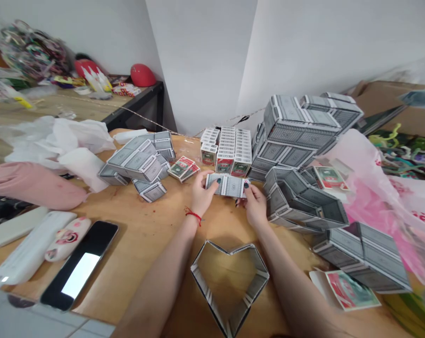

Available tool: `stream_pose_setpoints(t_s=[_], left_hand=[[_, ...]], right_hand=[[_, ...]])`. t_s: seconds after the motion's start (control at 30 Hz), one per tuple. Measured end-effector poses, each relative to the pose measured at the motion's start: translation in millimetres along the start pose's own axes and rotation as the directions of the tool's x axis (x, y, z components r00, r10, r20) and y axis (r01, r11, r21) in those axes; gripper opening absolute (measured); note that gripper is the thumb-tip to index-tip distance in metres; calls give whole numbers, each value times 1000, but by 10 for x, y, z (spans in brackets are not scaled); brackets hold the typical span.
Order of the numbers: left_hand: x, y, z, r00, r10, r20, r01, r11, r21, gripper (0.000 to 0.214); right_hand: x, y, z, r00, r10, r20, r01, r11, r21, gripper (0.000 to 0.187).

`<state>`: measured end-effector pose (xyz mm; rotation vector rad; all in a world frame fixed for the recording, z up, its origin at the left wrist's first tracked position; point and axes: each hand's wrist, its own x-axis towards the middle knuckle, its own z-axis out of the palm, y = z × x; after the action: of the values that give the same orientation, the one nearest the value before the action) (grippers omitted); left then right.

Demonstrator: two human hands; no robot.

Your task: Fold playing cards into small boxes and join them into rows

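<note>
Between my hands is a strip of grey-backed playing cards, held level above the wooden table. My left hand grips its left end, thumb on top. At the right end, the fingers of my right hand pinch the edge, dark nails showing. Below, between my forearms, a heart-shaped frame made of playing cards stands on the table. Just beyond my hands are rows of playing card boxes, and two more card boxes lie left of them.
Stacked card-built shapes rise at the right, with open card frames before them. Another card structure stands left. A phone, a power bank and a pink roll lie along the left side.
</note>
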<state>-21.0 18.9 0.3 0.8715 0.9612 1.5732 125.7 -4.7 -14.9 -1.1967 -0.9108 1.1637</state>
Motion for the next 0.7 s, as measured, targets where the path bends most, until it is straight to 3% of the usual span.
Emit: stream_pose_setpoints(t_s=[0.2, 0.5, 0.7], left_hand=[[-82, -88, 33, 984, -123, 133, 108, 988, 110, 39], [-85, -48, 62, 976, -165, 144, 122, 956, 268, 39], [-84, -75, 77, 996, -51, 77, 18, 924, 383, 36]], right_hand=[[44, 53, -35, 1000, 20, 5, -19, 998, -56, 31], [52, 32, -37, 999, 10, 45, -9, 1000, -14, 30], [53, 40, 0, 1000, 0, 31, -2, 997, 72, 28]])
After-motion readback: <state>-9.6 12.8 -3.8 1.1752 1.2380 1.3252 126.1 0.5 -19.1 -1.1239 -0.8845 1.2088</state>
